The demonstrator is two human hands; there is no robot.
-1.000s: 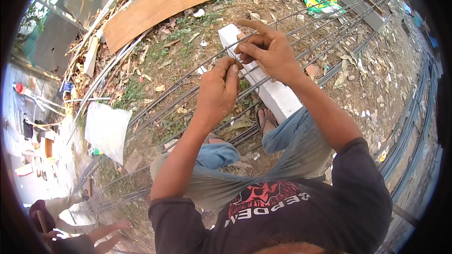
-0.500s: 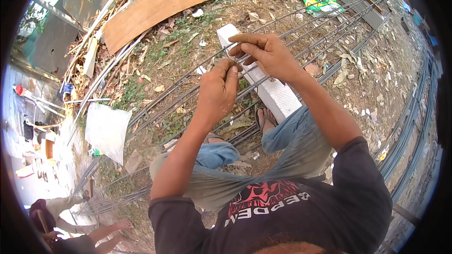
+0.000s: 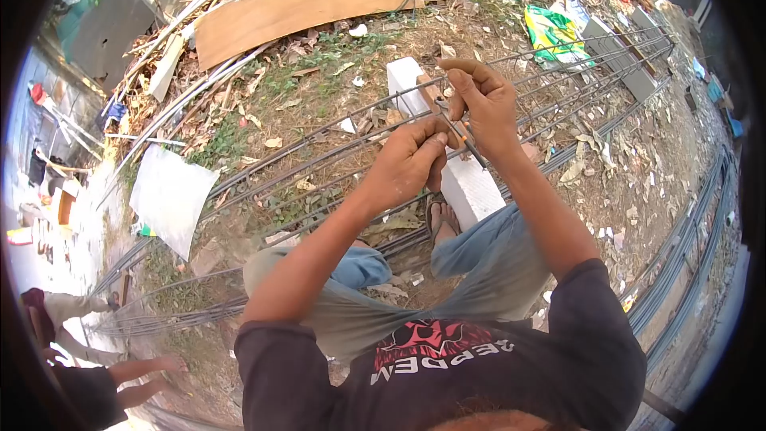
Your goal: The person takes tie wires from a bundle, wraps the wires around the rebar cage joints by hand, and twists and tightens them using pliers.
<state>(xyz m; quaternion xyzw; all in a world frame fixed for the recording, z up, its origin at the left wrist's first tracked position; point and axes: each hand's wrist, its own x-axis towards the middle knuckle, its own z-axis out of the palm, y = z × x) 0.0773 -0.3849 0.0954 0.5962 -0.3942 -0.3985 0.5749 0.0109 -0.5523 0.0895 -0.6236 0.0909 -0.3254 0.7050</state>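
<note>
Both hands are over a long frame of thin steel bars [image 3: 319,161] that runs diagonally across a white block [image 3: 471,188]. My left hand [image 3: 408,158] has thumb and fingers pinched together beside the bars; whatever lies between them is too small to name. My right hand [image 3: 482,105] is just right of it, its thumb and fingers curled together, its hold hard to make out. A thin dark tool with an orange band [image 3: 466,137] shows between the hands, under the right palm. A brown wood piece [image 3: 432,91] lies on the white block.
A plywood sheet [image 3: 311,5] lies at the upper left, a white sheet [image 3: 170,195] at the left. A green and yellow bag [image 3: 552,32] and grey blocks [image 3: 618,60] are at the upper right. Bundled bars [image 3: 692,251] curve along the right. Another person's legs [image 3: 148,379] show lower left.
The view has shifted. Both hands have moved to the right along the bars, and the wood piece and the tool with the orange band now show between them.
</note>
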